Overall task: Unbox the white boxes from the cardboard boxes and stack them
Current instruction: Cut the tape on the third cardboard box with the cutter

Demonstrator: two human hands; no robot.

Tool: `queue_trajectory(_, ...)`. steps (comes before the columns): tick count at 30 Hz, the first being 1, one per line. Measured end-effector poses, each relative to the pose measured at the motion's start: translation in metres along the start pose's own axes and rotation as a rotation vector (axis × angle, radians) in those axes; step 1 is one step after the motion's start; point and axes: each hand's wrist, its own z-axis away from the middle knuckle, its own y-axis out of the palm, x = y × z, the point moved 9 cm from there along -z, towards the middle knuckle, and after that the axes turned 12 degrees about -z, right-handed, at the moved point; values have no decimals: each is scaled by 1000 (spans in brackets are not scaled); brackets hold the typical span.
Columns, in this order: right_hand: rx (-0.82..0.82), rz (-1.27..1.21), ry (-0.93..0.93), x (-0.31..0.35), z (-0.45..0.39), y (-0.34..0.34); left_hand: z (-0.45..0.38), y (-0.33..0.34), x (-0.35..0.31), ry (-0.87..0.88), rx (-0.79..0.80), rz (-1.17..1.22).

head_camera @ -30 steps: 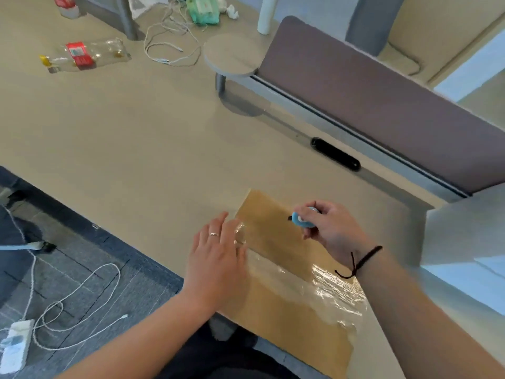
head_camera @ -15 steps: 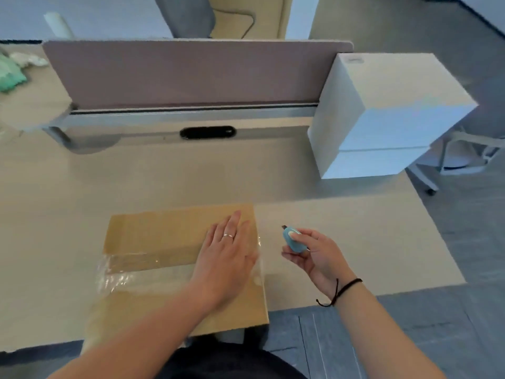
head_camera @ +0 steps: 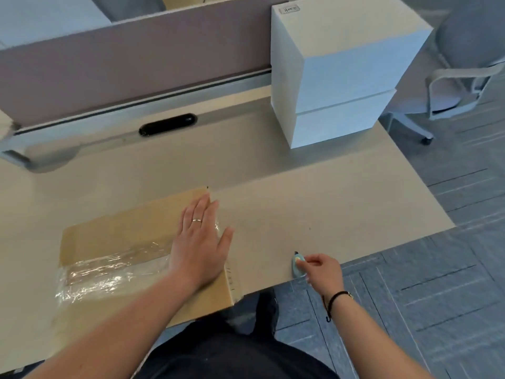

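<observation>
Head view looks down on a flat cardboard box (head_camera: pixel 131 242) lying at the near edge of the worktop (head_camera: pixel 314 203), its top sealed with a wide strip of clear, crinkled tape (head_camera: pixel 109 272). The left hand (head_camera: pixel 200 242) lies flat on the box's right end, fingers straight and together, thumb spread out past the box's edge, a ring on one finger. To the right, well apart from the box, the right hand (head_camera: pixel 319 270) pinches a small light-blue cutter (head_camera: pixel 297 265) with its fingers curled around it; the cutter sits on the worktop right at the near edge, its dark tip pointing away from the person. A dark band circles that wrist. At the far right corner of the worktop stand two white boxes (head_camera: pixel 341 77), one stacked on the other, with a small label on the top face. A mauve divider panel (head_camera: pixel 131 67) runs along the back, with a black oval slot (head_camera: pixel 167 124) in the worktop just before it. An office chair (head_camera: pixel 464 86) stands on the grey carpet (head_camera: pixel 437 283) to the right.
</observation>
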Motion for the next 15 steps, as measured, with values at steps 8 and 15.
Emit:
queue_trajectory(8,-38,189,-88,11,-4,-3,2,-5,-1,-13,-31,45)
queue_trajectory(15,-49,230,-144,21,-1,-4,2,-4,2,-2,-31,100)
